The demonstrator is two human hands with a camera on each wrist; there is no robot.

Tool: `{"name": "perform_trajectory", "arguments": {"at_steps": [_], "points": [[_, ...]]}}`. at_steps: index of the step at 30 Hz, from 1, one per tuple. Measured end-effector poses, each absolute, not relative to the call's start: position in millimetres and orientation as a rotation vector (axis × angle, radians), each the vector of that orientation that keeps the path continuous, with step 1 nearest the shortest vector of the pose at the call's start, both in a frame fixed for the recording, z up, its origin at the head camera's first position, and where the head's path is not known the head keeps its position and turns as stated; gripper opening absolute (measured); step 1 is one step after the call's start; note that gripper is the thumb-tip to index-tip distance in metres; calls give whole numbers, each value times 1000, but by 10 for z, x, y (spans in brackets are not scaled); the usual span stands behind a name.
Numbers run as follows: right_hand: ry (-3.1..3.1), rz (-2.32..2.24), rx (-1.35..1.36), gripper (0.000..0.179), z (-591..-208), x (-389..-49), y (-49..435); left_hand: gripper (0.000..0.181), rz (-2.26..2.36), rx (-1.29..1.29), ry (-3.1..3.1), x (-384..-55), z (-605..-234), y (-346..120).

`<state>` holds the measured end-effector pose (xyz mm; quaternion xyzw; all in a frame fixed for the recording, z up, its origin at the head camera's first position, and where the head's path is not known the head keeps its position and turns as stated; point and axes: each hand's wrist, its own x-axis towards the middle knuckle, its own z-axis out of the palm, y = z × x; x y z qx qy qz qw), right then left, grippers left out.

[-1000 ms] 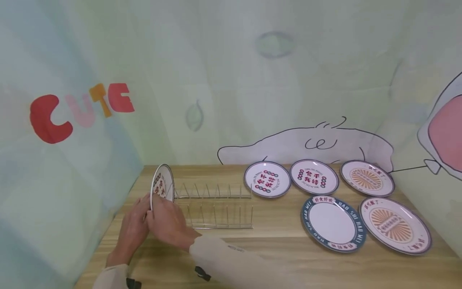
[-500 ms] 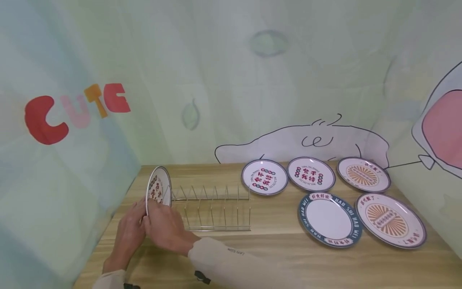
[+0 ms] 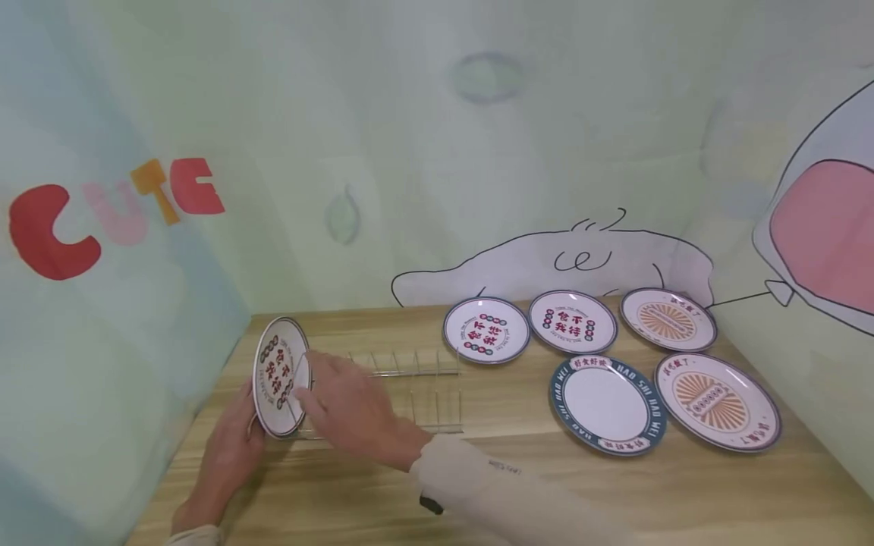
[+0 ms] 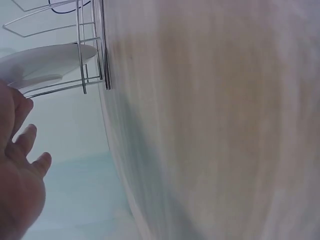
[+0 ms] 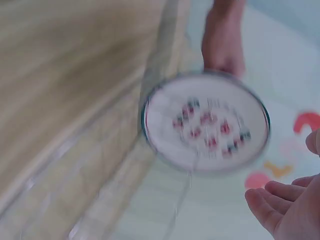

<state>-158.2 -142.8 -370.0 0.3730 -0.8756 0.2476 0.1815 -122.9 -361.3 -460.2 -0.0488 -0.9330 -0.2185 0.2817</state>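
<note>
A small white plate [image 3: 278, 375] with red characters stands on edge in the left end of a wire dish rack [image 3: 423, 432]. My left hand [image 3: 231, 447] holds it at the lower left rim; the fingers behind the plate are mostly hidden. In the left wrist view, the plate's pale side [image 4: 45, 60] shows between the rack wires, with the left hand [image 4: 20, 160] beside it. My right hand [image 3: 351, 406] is to the right of the plate, over the rack. Its fingers [image 5: 275, 197] extend loosely in the right wrist view, apart from the plate.
Two white plates with red characters [image 3: 486, 331] [image 3: 573, 322] lie at the back. Two sunburst plates [image 3: 669, 319] [image 3: 718, 402] and a blue-rimmed plate [image 3: 608, 406] lie on the right of the wooden table [image 3: 505, 485]. Printed cloth walls [image 3: 341, 265] enclose the table.
My right hand has let go of the plate and moved right. The plate has turned its printed face more towards the head camera. My left hand stays at its rim. The head view has shifted.
</note>
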Motion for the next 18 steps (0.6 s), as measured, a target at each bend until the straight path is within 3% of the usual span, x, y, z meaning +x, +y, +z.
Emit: {"name": "perform_trajectory", "arguments": {"at_steps": [9,14,18], "points": [[-2522,793,724,48,-3552,-2143,-352,63,-695,-98,-2608,-1231,-4597,-3681],[-2727,593,551,51,-3869,-2581,223,67,-773,-1,-2673,-1220,-4574,-3662],[-2922,364,578,51,-4183,-2750,510,68,-829,64,-2705,-1204,-4553,-3641]]}}
